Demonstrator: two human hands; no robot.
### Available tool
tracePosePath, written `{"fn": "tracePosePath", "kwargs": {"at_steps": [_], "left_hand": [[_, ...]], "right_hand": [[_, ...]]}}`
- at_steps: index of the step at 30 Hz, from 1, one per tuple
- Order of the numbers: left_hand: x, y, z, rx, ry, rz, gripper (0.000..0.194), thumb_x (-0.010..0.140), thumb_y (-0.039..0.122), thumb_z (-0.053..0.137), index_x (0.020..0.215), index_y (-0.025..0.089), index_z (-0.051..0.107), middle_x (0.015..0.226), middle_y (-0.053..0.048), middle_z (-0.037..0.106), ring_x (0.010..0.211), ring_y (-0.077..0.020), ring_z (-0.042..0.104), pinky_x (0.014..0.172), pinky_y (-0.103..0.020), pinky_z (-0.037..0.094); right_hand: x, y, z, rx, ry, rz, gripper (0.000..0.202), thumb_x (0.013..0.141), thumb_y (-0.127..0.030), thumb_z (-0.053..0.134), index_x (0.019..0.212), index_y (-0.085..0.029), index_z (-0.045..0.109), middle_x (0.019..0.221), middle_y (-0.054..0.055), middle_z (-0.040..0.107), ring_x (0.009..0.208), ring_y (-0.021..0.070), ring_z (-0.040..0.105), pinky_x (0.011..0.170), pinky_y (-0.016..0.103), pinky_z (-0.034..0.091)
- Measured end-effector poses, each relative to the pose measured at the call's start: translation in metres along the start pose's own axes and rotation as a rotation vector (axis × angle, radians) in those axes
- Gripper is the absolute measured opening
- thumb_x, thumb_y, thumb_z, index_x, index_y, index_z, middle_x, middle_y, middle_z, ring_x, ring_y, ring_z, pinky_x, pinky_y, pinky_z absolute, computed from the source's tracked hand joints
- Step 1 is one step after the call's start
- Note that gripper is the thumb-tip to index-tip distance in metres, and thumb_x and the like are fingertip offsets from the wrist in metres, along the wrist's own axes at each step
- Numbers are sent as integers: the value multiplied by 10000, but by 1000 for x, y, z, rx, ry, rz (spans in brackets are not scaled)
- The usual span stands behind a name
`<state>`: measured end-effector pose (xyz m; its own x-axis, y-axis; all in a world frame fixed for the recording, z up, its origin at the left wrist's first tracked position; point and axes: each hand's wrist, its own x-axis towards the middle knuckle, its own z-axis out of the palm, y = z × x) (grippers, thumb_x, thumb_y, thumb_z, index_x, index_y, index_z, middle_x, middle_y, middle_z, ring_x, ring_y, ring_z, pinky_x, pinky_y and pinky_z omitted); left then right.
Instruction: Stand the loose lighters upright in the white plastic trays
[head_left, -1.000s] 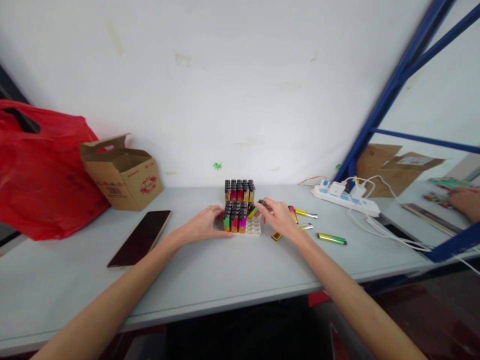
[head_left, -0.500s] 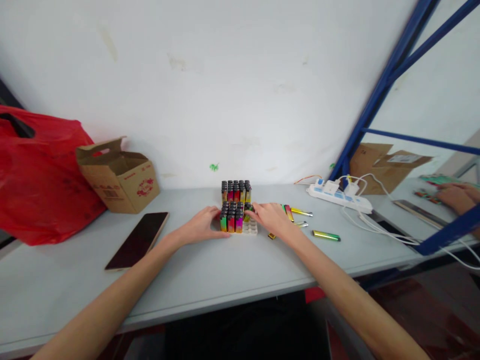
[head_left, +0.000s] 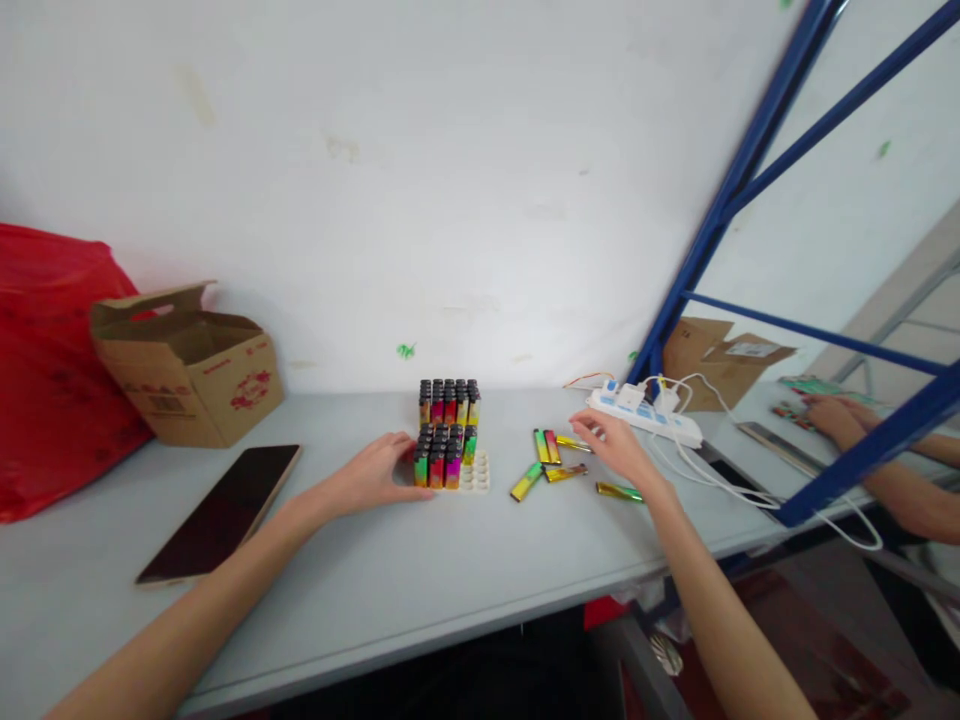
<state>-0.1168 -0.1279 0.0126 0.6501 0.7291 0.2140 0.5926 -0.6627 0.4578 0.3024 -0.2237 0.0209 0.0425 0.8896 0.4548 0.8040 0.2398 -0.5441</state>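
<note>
Upright coloured lighters with black tops fill the left part of a white tray, whose round holes show at the right. Behind it stands a second block of upright lighters. My left hand is at the front block's left side, thumb and fingers apart around its edge. Several loose lighters lie to the right of the tray. My right hand is over the loose ones, near a gold lighter; its fingers are bent, and whether they touch that lighter is unclear.
At the left are a phone, an open cardboard box and a red bag. A white power strip with cables lies at the right by a blue metal frame. Beyond it are another person's hands.
My right hand has moved right, from the tray to the loose lighters. A green and yellow lighter now shows upright where that hand was. The view has shifted right.
</note>
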Motion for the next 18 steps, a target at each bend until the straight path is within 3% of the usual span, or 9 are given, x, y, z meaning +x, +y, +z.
{"fn": "tracePosePath", "kwargs": {"at_steps": [3,6,9,12,14,16,18], "left_hand": [[0,0,-1,-9,-11,-13,670,656,720,805,1046,187,694,1102,-130,726,1029,-373,693,927,-456,571],[-1,2,-1,-4,-19,-14,677,656,737,798,1050,197,694,1110,-132,725,1042,-371,691,928,-453,572],[-2,1,2,10,-18,-24,669,663,737,795,1049,200,694,1102,-136,721,1037,-369,691,929,-451,575],[-2,0,-4,37,-45,-22,666,670,721,795,1071,196,706,1088,-135,721,1053,-375,685,966,-465,567],[-5,4,-20,12,-85,-19,756,646,696,818,1211,210,690,1130,-122,720,1053,-355,692,976,-456,573],[-17,17,-46,-95,-92,-53,933,673,699,795,1459,259,551,1283,-106,690,997,-298,721,898,-412,615],[-41,37,-77,-152,77,-107,826,801,735,654,1488,292,533,1327,-83,684,996,-276,726,850,-406,632]], "right_hand": [[-14,27,-7,-70,-63,11,327,929,-445,610,1091,-200,755,1128,132,774,1028,292,707,895,443,548],[-21,45,-6,-140,-116,17,270,889,-406,652,1023,-202,768,1100,143,776,1066,319,697,1005,496,507],[-21,50,-4,-121,-113,35,257,892,-438,650,944,-208,753,1022,128,774,979,306,704,945,476,524],[-17,45,-7,19,-40,104,313,863,-497,696,993,-214,727,889,77,757,815,262,693,797,420,540],[-12,37,-8,192,32,160,378,831,-534,742,1028,-211,720,759,28,712,699,226,652,714,383,525],[-8,24,-7,447,122,217,417,804,-554,784,1038,-213,733,750,11,693,682,198,624,700,359,521],[-4,9,-3,752,205,285,414,791,-555,811,1037,-229,748,871,25,721,758,184,637,742,344,541]]}}
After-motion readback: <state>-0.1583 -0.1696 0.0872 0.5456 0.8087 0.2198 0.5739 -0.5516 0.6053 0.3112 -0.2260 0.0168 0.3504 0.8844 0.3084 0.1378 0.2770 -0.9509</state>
